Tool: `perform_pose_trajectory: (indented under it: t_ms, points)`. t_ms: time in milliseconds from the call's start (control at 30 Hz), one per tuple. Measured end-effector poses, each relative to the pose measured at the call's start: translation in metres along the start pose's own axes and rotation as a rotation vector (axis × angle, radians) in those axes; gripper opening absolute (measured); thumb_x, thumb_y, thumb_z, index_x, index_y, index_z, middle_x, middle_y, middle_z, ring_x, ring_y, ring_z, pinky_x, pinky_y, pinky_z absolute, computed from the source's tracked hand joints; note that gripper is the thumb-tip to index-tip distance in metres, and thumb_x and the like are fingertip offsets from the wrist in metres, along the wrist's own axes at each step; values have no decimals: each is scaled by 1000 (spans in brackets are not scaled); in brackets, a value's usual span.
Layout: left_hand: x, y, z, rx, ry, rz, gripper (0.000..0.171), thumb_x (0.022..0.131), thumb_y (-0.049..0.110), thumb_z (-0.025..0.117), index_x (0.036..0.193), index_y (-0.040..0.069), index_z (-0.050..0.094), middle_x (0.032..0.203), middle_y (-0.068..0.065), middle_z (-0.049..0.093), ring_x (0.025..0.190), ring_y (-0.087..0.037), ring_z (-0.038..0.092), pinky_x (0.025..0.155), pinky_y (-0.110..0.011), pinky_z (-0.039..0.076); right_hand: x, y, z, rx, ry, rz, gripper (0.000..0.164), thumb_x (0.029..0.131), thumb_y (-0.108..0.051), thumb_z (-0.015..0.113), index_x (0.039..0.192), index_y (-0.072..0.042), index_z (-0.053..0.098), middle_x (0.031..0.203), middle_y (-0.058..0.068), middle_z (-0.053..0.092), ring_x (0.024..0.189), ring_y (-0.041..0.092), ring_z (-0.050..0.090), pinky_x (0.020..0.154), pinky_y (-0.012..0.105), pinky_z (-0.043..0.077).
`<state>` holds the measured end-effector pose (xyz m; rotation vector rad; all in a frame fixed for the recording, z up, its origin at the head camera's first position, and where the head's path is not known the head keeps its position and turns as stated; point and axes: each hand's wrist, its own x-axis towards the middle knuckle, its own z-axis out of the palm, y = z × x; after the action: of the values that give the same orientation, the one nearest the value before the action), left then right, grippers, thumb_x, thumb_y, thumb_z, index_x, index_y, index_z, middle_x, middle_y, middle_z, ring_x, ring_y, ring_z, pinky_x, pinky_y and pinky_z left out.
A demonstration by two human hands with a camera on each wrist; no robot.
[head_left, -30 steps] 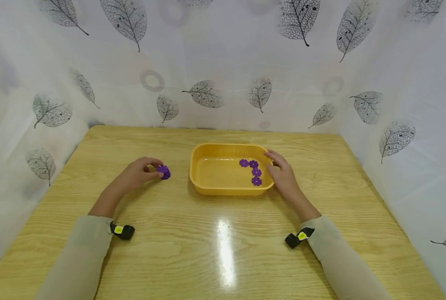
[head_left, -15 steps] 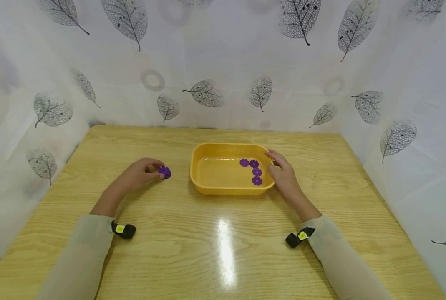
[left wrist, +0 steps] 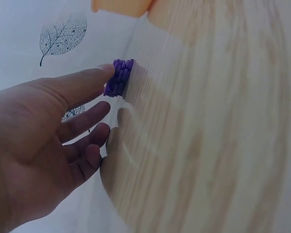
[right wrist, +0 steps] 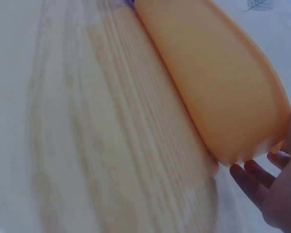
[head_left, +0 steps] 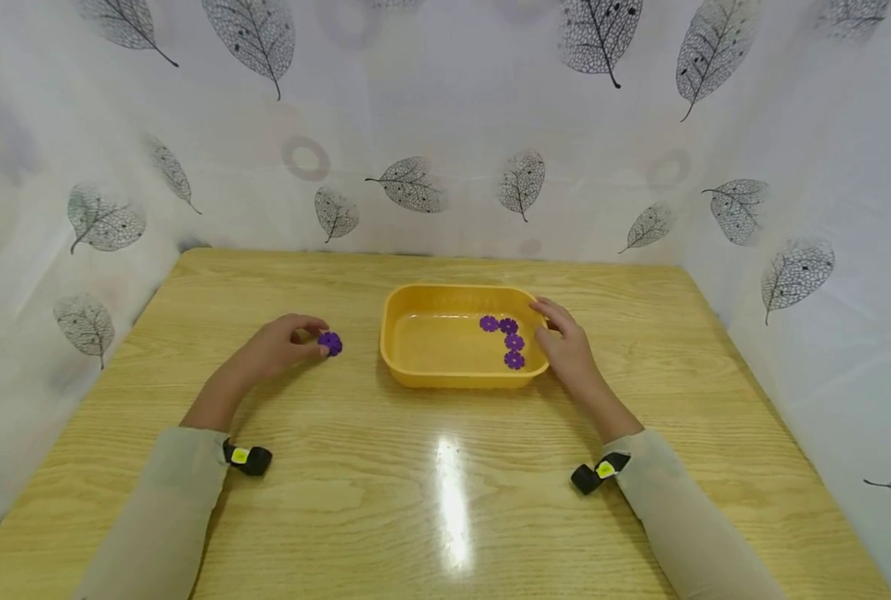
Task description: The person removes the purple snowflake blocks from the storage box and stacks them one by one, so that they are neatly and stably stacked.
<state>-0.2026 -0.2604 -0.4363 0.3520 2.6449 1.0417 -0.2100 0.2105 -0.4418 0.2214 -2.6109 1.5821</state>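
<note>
At the left of the table, my left hand point(head_left: 283, 343) pinches a small stack of purple flower-shaped discs point(head_left: 330, 343) at its edge. In the left wrist view the thumb touches the stack point(left wrist: 119, 77), which sits on the tabletop; the other visible fingers are bent and hold nothing. A yellow plastic basin point(head_left: 445, 381) stands at mid-table. My right hand point(head_left: 568, 346) grips its right end at the rim, and the right wrist view shows fingertips against its outer wall point(right wrist: 218, 87). Several purple flower discs point(head_left: 514, 342) lie inside the basin, in a bent row near its right side.
The wooden table point(head_left: 385, 467) has a bright light reflection toward the front. White leaf-printed cloth point(head_left: 445, 108) hangs behind the table and along both sides. A strap with a dark camera is worn on each wrist.
The discs at my left hand have shifted slightly and now sit more evenly stacked. Both hands and the basin have otherwise stayed in place.
</note>
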Motion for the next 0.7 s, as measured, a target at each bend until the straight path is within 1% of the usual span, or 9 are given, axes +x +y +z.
perform_pose_trajectory:
  t_ms: [200,333,433,567,700]
  points:
    - [-1,2,-2,-4,-1,-9,54,100,37,63,144,7,53,141,-21,53,121,-41,55,96,-54,48,-1,1,0,9,-3,1,43,101,-12,53,144,-10,56,158,6,42,137,32,44,117,49,34]
    - [0,9,-3,2,11,-7,54,101,40,61,144,8,53,142,-20,52,119,-39,55,93,-52,49,0,0,0,16,-5,-3,43,101,-10,53,144,-9,56,158,7,42,139,33,44,118,50,34]
    - [3,16,-3,0,28,10,54,101,41,60,143,9,54,142,-18,52,116,-36,55,90,-48,50,0,0,-1,16,-10,-2,43,101,-10,52,144,-9,55,158,7,41,139,33,43,118,50,33]
    - [11,32,-1,-11,46,50,54,100,42,61,143,10,54,142,-15,52,112,-32,54,87,-44,50,0,-1,-2,18,-11,8,44,101,-11,53,145,-9,55,158,6,41,137,33,44,117,49,34]
    - [23,56,5,-28,48,114,52,99,41,63,142,12,56,140,-13,55,111,-31,55,90,-46,51,-1,0,-2,23,-12,14,44,101,-12,53,145,-10,55,158,5,41,135,33,45,117,49,35]
